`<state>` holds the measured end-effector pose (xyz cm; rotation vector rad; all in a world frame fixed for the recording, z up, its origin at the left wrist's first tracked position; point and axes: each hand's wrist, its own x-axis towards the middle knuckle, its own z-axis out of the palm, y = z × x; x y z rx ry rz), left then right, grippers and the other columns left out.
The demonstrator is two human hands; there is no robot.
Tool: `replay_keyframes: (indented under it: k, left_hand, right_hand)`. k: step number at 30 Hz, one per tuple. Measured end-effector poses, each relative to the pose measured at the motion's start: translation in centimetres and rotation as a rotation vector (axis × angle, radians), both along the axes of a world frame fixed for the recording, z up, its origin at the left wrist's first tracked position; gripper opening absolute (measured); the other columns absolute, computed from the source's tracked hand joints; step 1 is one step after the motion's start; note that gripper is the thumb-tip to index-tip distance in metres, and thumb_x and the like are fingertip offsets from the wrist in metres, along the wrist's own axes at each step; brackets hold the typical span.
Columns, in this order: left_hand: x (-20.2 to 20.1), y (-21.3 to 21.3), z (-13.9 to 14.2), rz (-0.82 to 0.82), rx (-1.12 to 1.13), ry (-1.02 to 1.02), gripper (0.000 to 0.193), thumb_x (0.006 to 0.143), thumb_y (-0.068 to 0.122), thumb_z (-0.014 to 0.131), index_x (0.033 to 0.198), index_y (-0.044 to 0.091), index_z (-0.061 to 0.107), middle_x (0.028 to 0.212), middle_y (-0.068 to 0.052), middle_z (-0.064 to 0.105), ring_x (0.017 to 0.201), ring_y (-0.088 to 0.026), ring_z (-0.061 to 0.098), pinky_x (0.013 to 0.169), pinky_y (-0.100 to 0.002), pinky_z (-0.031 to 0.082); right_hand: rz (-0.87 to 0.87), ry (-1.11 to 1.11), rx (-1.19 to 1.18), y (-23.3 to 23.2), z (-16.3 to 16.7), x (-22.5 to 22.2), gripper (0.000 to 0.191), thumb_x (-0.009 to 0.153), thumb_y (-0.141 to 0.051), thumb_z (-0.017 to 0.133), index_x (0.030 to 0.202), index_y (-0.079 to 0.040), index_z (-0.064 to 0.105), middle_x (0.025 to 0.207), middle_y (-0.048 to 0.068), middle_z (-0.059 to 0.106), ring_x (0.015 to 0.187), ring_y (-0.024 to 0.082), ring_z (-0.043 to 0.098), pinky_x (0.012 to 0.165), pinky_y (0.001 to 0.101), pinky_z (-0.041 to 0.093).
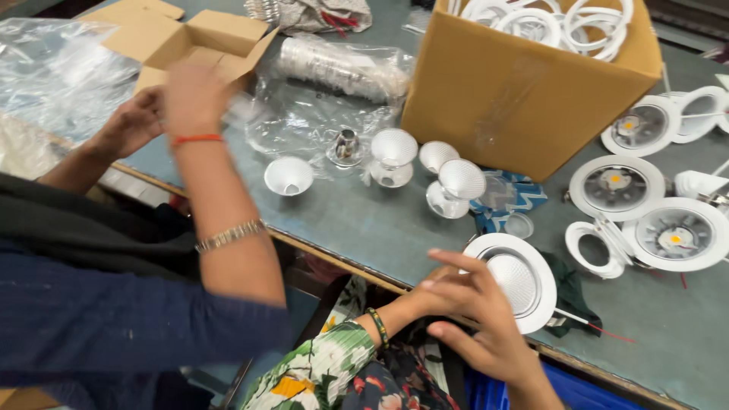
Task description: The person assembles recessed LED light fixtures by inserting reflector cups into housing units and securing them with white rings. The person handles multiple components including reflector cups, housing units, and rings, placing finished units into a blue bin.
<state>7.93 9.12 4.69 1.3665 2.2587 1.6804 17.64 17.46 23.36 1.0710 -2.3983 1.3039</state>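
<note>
The right hand curls around the near rim of a round white downlight at the table's front edge, fingers spread. The left hand sits just behind it, mostly hidden, touching the same lamp. Beyond them stand 4 white cone reflectors and a large cardboard box of white rings. To the right lie more downlights. Far left, a co-worker's blurred hands hover by a small open carton.

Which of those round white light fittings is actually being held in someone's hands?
The round white fitting at the table's near edge, gripped between two hands. The other fittings lie untouched farther right on the table.
</note>
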Motion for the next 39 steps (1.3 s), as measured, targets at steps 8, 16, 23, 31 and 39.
replay_keyframes:
  k: [8, 16, 23, 31, 39]
  left_hand:
    - [0.8, -0.8, 3.0, 0.104, 0.207, -0.159, 0.116, 0.063, 0.034, 0.093, 0.160, 0.011, 0.034, 0.143, -0.017, 0.062, 0.129, -0.032, 0.064, 0.106, -0.041, 0.053]
    - [0.5, 0.0, 1.5, 0.084, 0.169, -0.242, 0.129, 0.063, 0.038, 0.091, 0.169, 0.012, 0.022, 0.142, -0.020, 0.064, 0.128, -0.036, 0.065, 0.107, -0.043, 0.053]
    - [0.4, 0.1, 1.2, 0.120, 0.119, -0.211, 0.130, 0.061, 0.042, 0.091, 0.167, 0.011, 0.023, 0.140, -0.021, 0.064, 0.125, -0.038, 0.066, 0.106, -0.044, 0.054]
    - [0.3, 0.4, 0.7, 0.116, 0.152, -0.179, 0.130, 0.061, 0.041, 0.091, 0.167, 0.011, 0.022, 0.138, -0.022, 0.066, 0.124, -0.039, 0.067, 0.106, -0.044, 0.054]
    - [0.3, 0.6, 0.5, 0.104, 0.138, -0.189, 0.133, 0.063, 0.042, 0.091, 0.170, 0.011, 0.019, 0.137, -0.021, 0.066, 0.122, -0.037, 0.068, 0.104, -0.043, 0.056]
  right_hand:
    - [-0.465, 0.113, 0.126, 7.8, -3.8, 1.0, 0.033, 0.083, -0.013, 0.072, 0.114, -0.005, 0.070, 0.128, 0.012, 0.070, 0.121, 0.029, 0.067, 0.105, 0.0395, 0.050]
    - [-1.049, -0.053, -0.433, 22.5, -12.4, -0.9, 0.021, 0.106, -0.010, 0.064, 0.119, 0.007, 0.065, 0.116, 0.019, 0.069, 0.105, 0.026, 0.068, 0.089, 0.0359, 0.058]
    - [-1.139, 0.027, -0.256, 20.1, -17.0, -1.3, 0.021, 0.115, -0.009, 0.064, 0.117, 0.012, 0.063, 0.101, 0.021, 0.071, 0.093, 0.022, 0.070, 0.089, 0.0329, 0.056]
    - [-1.130, 0.027, -0.177, 19.6, -15.8, -0.7, 0.021, 0.113, -0.009, 0.065, 0.115, 0.012, 0.067, 0.097, 0.022, 0.071, 0.089, 0.021, 0.070, 0.089, 0.0338, 0.056]
    - [-1.151, 0.133, -0.074, 20.0, -17.2, -0.2, 0.018, 0.110, -0.007, 0.069, 0.112, 0.011, 0.070, 0.101, 0.022, 0.069, 0.088, 0.023, 0.069, 0.083, 0.0321, 0.057]
